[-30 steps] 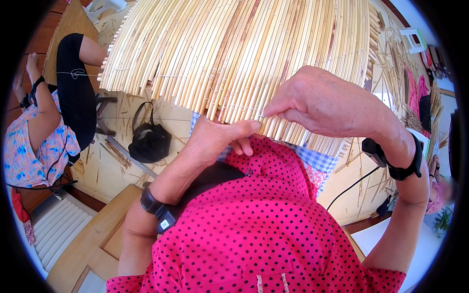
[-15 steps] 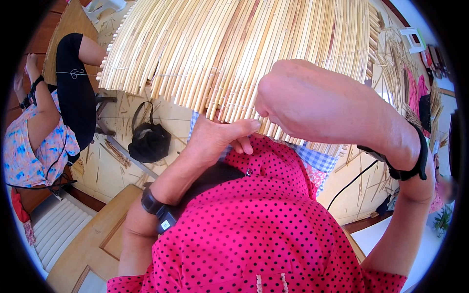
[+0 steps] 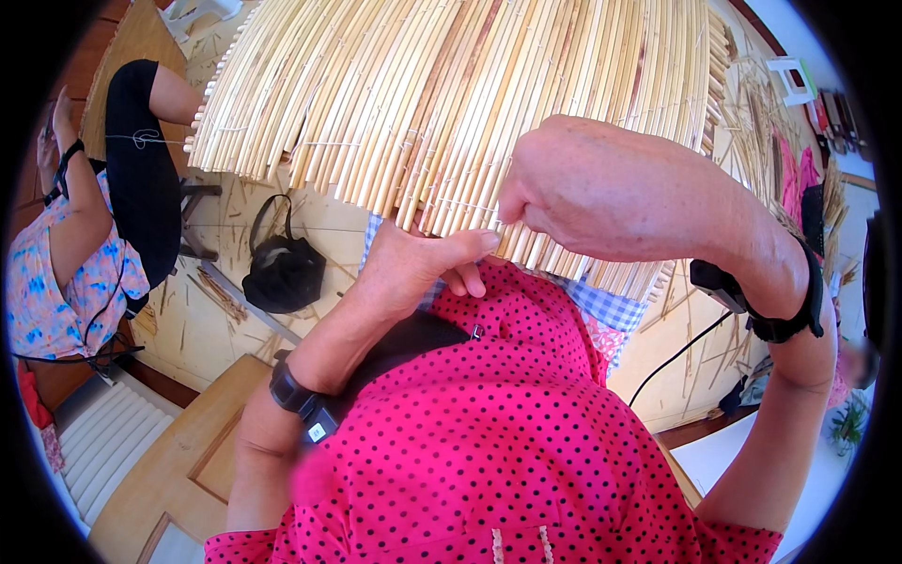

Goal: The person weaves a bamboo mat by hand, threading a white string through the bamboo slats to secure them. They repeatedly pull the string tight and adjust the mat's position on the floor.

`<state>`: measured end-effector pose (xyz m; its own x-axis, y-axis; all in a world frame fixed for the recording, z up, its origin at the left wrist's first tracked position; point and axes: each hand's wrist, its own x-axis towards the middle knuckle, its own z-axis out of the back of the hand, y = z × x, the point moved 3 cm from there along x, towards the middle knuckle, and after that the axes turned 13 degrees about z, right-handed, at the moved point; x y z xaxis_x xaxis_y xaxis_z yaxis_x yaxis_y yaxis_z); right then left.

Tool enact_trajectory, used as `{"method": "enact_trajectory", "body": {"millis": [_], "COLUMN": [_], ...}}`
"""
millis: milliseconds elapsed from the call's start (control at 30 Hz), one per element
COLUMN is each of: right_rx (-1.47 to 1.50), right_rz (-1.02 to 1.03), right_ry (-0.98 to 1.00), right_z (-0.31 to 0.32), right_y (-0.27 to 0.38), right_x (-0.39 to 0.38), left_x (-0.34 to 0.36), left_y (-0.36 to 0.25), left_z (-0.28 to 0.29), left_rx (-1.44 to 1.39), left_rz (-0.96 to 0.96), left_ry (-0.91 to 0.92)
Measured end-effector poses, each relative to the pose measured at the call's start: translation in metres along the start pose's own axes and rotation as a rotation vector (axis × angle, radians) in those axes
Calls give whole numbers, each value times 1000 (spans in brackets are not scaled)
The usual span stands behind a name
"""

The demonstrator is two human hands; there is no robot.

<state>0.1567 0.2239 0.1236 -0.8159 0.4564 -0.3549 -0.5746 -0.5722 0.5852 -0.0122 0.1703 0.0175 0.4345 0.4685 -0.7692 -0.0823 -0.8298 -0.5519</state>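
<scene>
A mat of pale reed sticks (image 3: 357, 94), laced with thin white string, spans the top of the view. My left hand (image 3: 413, 258) grips its near edge, thumb on top by the stick ends and fingers curled underneath. My right hand (image 3: 606, 188) rests over the near part of the mat, just right of the left thumb, its fingers closed in a pinch at a lacing row. What is between those fingertips is hidden. A blue checked cloth (image 3: 601, 301) shows below the mat, over my lap.
Another person (image 3: 75, 235) sits at the left. A black bag (image 3: 284, 277) and loose reed scraps lie on the tiled floor. A wooden chair (image 3: 160, 479) is at the lower left. Pink cloth (image 3: 789, 169), a white stool (image 3: 794, 80) and a plant (image 3: 848, 423) are on the right.
My right hand has shifted a little upward and curled further over the lacing, edging back right since half a second ago. My left hand holds its place.
</scene>
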Motion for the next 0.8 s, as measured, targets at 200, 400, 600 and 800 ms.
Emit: {"method": "enact_trajectory", "body": {"millis": [200,400,600,800], "right_rx": [11,19,16,-28], "right_rz": [26,40,176,169], "right_ry": [-2,-66,-187,-182], "right_z": [0,3,-3,-11], "right_y": [-2,7,21,32], "right_x": [0,3,4,0], "left_x": [0,2,-1,-8], "left_y": [1,2,2,-4], "left_z": [0,0,-2,-3], "left_rx": [1,2,13,11], "left_rz": [-10,-25,-9,-13], "left_ry": [-5,-5,-11,-11]}}
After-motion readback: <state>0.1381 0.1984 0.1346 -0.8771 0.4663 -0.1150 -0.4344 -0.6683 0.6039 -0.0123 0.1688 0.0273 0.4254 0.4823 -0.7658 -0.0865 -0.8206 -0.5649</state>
